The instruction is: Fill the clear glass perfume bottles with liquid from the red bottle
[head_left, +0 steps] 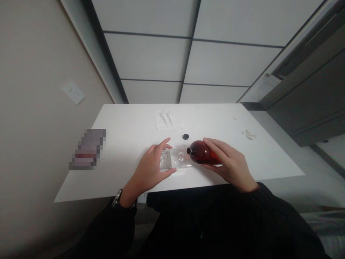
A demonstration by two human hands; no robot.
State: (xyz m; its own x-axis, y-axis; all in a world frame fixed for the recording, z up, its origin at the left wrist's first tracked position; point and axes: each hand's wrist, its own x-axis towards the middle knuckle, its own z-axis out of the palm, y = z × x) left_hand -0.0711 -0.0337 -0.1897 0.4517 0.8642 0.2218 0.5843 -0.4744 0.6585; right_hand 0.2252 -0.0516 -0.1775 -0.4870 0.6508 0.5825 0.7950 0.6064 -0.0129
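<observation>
My right hand (233, 162) is wrapped round a dark red-brown bottle (199, 152). The bottle is tipped over with its uncapped mouth pointing left, at the right end of a clear plastic box (180, 162). My left hand (151, 163) spans the box's left part, thumb along the near side and fingers at the far side, with the index finger raised. Inside the box, round clear shapes show; whether liquid is in it I cannot tell. A small black cap (185, 136) lies on the white table just beyond the box.
Farther back on the table (129, 126) lies a white tissue-like sheet (163, 120) with small pale pieces on it. A crumpled white scrap (248, 134) is at the right. Along the left edge sits a blurred-out flat object (88, 149). White panels stand behind the table.
</observation>
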